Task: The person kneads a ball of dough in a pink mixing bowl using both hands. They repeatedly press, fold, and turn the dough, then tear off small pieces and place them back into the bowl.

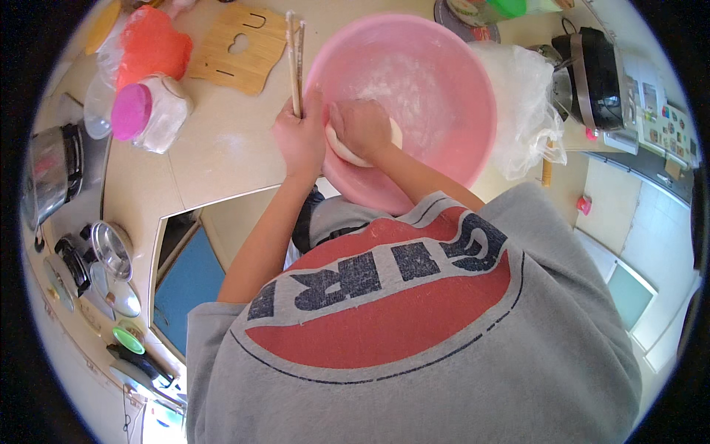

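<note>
A large pink plastic basin [466, 105] stands before me, its inner bottom dusted with white flour [407, 91]. Inside it, near the left wall, lies a pale lump of dough [396, 134]. My right hand [361, 126] is curled over the dough and presses on it, hiding much of it. At the basin's left rim is my left hand [299, 136], its thumb side against the rim. A pair of wooden chopsticks [295, 66], whitened at the tips, sticks up from its grip.
Left on the counter stand a flour jar with a pink lid [163, 114], a red plastic bag [155, 47] and a wooden board [241, 50]. A clear plastic bag [521, 105] touches the basin's right side. Farther right is a black appliance [596, 77]. A steel bowl [112, 250] sits far left.
</note>
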`<state>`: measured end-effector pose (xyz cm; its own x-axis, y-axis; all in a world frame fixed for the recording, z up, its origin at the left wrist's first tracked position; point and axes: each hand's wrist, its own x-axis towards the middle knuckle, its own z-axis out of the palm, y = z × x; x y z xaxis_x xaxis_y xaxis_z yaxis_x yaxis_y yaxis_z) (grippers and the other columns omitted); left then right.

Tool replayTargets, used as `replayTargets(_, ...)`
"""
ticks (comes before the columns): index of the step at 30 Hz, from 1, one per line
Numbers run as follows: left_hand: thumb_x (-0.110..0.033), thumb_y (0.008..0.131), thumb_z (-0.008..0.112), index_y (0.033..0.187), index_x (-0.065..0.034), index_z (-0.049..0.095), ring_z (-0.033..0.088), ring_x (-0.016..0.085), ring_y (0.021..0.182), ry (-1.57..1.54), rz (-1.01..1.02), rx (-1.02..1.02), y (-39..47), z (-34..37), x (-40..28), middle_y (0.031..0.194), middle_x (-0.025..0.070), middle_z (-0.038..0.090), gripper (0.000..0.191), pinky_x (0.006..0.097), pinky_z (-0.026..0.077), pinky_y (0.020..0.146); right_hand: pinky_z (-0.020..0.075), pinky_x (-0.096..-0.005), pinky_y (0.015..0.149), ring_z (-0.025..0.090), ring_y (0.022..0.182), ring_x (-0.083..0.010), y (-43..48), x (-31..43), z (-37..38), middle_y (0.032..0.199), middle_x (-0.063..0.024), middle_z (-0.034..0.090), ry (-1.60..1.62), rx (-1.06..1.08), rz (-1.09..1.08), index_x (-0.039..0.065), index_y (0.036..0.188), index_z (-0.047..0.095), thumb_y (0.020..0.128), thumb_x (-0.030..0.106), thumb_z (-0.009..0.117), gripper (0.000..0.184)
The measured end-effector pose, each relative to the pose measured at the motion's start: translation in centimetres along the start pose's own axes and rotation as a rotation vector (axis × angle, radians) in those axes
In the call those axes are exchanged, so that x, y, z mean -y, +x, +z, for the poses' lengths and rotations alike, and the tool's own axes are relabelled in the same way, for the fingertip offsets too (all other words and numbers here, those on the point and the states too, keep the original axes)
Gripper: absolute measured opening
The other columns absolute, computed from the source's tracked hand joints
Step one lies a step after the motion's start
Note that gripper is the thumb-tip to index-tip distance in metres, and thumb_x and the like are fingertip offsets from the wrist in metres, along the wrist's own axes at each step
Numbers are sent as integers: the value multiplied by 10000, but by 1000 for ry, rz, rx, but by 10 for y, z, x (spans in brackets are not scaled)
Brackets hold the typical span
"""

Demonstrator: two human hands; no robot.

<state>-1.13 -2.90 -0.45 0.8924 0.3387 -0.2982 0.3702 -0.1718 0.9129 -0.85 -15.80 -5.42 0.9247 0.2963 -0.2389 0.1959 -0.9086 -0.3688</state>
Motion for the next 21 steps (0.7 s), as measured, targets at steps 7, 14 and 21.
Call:
replayTargets(7, -385, 881, 610, 661, 24, 550, 418, 160, 500, 68, 93, 28, 7, -1, 12, 517, 94, 450, 468, 356, 374, 478, 448, -507, 821, 599, 924, -427, 40, -67, -30, 993, -270, 627, 390, -619, 672, -17, 964, 614, 925, 344, 409, 418)
replayTargets(14, -386, 876, 612, 662, 36, 547, 412, 185, 489, 64, 100, -2, 6, -2, 13, 513, 121, 450, 478, 372, 380, 483, 469, -501, 734, 629, 805, -406, 21, -32, -13, 879, -259, 642, 86, -162, 65, -21, 901, 662, 917, 434, 424, 514)
replayTargets(21, -383, 873, 617, 654, 38, 537, 385, 141, 504, 14, 57, -26, -2, -6, 10, 509, 73, 416, 481, 356, 361, 470, 448, -476, 653, 607, 722, -382, 0, -3, -40, 775, -219, 622, 287, -47, 267, 17, 820, 648, 868, 374, 535, 378)
